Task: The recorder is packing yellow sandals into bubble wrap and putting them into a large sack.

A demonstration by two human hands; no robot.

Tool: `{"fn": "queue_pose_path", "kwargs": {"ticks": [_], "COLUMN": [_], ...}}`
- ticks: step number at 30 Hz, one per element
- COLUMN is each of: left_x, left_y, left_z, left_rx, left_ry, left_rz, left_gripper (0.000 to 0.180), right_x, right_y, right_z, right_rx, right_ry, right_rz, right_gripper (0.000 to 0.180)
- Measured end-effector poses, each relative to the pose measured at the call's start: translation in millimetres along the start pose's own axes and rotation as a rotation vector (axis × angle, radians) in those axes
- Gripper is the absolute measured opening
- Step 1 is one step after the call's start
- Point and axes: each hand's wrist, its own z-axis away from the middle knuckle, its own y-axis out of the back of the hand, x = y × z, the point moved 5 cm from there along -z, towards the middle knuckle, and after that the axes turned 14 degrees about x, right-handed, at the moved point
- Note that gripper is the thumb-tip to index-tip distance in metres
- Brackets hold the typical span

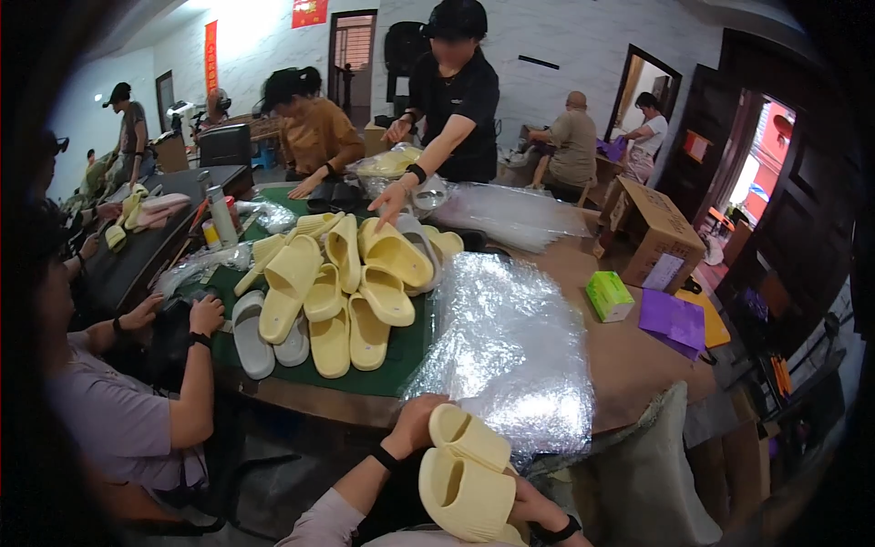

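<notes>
A pair of pale yellow slide slippers [468, 495] is held up in front of me at the lower middle, one slipper above the other. My left hand [418, 426] grips the upper slipper at its left end, its fingertips partly behind it. From the lower right, my right hand [532, 501] holds the pair, and most of its fingers are hidden behind the slippers. Just beyond them, a stack of clear plastic bags [510, 351] lies on the brown table. Farther left, several loose yellow slippers [330, 337] and grey slippers [252, 339] are heaped on a green mat [394, 360].
Across the table, a person in black [456, 114] reaches into the heap. Another person [137, 392] handles something dark at the left. A cardboard box [652, 235], a green box [609, 296] and a purple bag [673, 319] sit at the right. A grey sack [652, 474] stands by my right side.
</notes>
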Motion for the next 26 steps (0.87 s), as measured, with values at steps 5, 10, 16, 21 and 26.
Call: {"fn": "queue_pose_path", "kwargs": {"ticks": [5, 10, 16, 21, 26], "left_x": [-11.7, -14.2, 0.3, 15.2, 40.2], "left_y": [-17.3, -18.5, -14.8, -16.9, -37.5], "left_z": [5.1, 4.9, -11.4, -16.5, -9.2], "left_rx": [-0.017, 0.128, 0.160, 0.097, -0.111], "left_ry": [0.084, 0.166, 0.144, 0.137, 0.018], "left_rz": [-0.002, -0.296, -0.273, -0.081, 0.007], "left_gripper": [0.014, 0.020, 0.019, 0.030, 0.037], "right_x": [6.5, -4.5, 17.7, 3.9, -13.7], "right_y": [1.5, -3.7, 29.9, 50.1, 46.6], "right_z": [3.4, 4.4, 7.6, -2.1, -21.5], "right_rx": [0.017, 0.090, 0.484, 0.626, 0.674], "right_ry": [-0.010, -0.049, -0.160, -0.020, -0.041], "right_rz": [0.040, -0.054, -0.046, 0.633, 0.737], "right_gripper": [0.062, 0.063, 0.041, 0.036, 0.042]}}
